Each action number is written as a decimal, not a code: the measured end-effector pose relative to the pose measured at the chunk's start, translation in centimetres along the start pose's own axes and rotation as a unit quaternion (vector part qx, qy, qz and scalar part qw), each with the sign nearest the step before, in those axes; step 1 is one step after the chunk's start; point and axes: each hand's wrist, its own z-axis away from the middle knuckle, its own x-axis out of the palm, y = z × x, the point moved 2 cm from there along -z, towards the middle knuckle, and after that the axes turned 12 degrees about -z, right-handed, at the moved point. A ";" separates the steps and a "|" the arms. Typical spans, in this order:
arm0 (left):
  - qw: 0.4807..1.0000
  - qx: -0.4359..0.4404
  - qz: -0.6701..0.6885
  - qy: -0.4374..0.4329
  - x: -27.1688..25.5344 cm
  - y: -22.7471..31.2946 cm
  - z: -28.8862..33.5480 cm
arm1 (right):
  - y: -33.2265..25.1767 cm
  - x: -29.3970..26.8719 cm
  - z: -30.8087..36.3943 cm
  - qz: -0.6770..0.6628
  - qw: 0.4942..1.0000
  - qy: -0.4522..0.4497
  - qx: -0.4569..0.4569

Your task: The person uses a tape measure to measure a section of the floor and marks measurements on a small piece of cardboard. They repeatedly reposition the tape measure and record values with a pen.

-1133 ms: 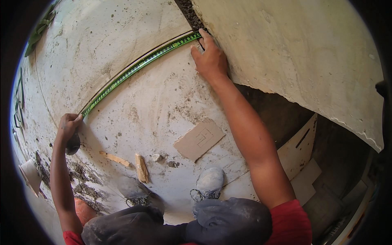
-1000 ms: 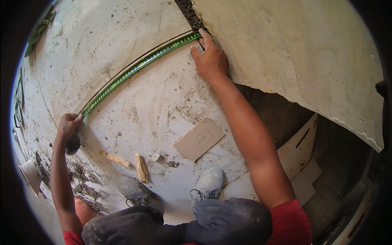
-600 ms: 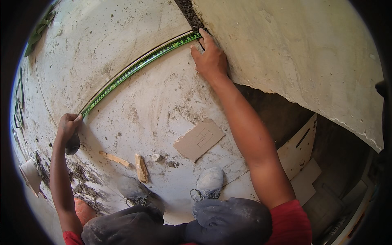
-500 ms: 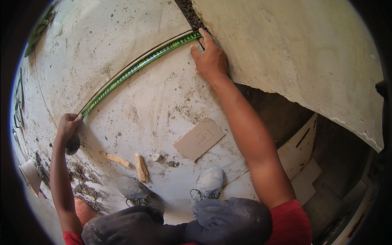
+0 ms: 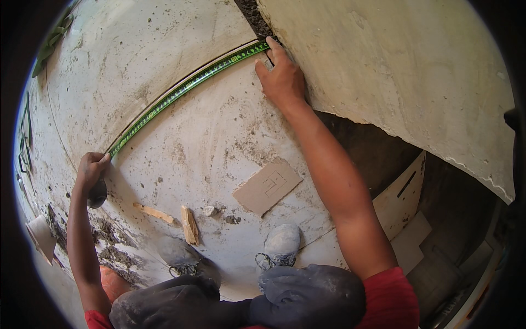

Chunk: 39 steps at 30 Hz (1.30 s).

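Observation:
A green tape measure [image 5: 189, 85] is stretched in a bowed line across a pale, dirt-spattered board [image 5: 181, 131]. My left hand [image 5: 90, 171] pinches the blade at its left end; a dark rounded object [image 5: 97, 194], perhaps the tape's case, shows beneath that hand. At the far end, my right hand [image 5: 283, 81] keeps the tape's tip down with the index finger, beside a dark gap at the pale slab's edge. Its thumb sits apart from the index finger, and its other fingers are partly hidden. The blade runs along a dark seam in the board.
A raised pale slab [image 5: 394, 66] with a broken edge stands at right, over a dark hollow [image 5: 356, 148]. Near my shoes [image 5: 282, 244] lie a cardboard-like piece [image 5: 267, 187], wood scraps [image 5: 190, 226] and a small stone [image 5: 210, 210]. Dirt clumps [image 5: 112, 233] lie at left.

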 end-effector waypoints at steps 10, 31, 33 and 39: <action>1.000 0.000 -0.012 -0.004 -0.2 0.1 -0.1 | -0.4 0.1 0.0 0.045 0.999 -0.004 0.009; 0.999 0.002 0.041 -0.037 -0.2 -0.7 -0.3 | -0.2 0.0 -0.2 0.047 0.998 0.001 -0.036; 0.999 0.001 0.039 -0.035 -0.2 -0.6 -0.2 | -0.1 0.0 -0.2 0.048 0.998 0.000 -0.038; 1.000 -0.005 0.012 -0.026 -0.2 -0.4 -0.1 | -0.1 0.0 -0.2 0.050 0.998 0.003 -0.044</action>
